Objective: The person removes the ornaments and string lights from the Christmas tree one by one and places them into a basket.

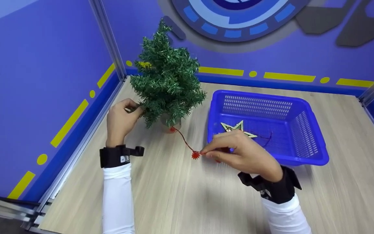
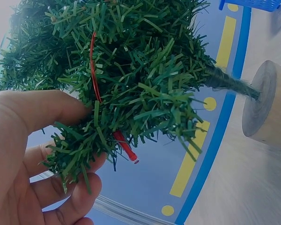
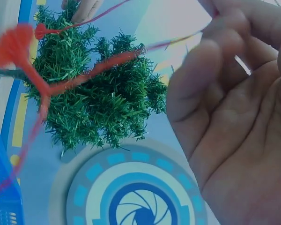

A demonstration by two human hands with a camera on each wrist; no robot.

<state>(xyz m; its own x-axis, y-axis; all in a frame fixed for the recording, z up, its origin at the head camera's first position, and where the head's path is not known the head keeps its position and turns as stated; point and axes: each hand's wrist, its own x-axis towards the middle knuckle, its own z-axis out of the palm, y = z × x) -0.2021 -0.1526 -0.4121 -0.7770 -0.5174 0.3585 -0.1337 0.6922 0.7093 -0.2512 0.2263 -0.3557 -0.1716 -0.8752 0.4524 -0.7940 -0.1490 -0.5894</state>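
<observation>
A small green artificial Christmas tree [image 1: 167, 74] stands at the back left on a round wooden base [image 2: 277, 110]. At its lower left side my left hand [image 1: 119, 121] pinches a branch tip [image 2: 77, 152] between thumb and fingers. Beside those fingers, a red wire [image 2: 93, 70] with a red tip lies among the needles. My right hand [image 1: 243, 153] pinches a red light string [image 1: 185, 140] in front of the tree, near the basket's left corner. The string runs toward the tree's base and carries spiky red ornaments [image 1: 195, 155]. Part of it is hidden behind the right hand.
To the tree's right is a blue plastic basket [image 1: 268, 96]. A gold star [image 1: 249, 134] and a thin dark wire lie in it. Blue panels [image 1: 44, 81] rise along the left and back of the wooden tabletop [image 1: 174, 195].
</observation>
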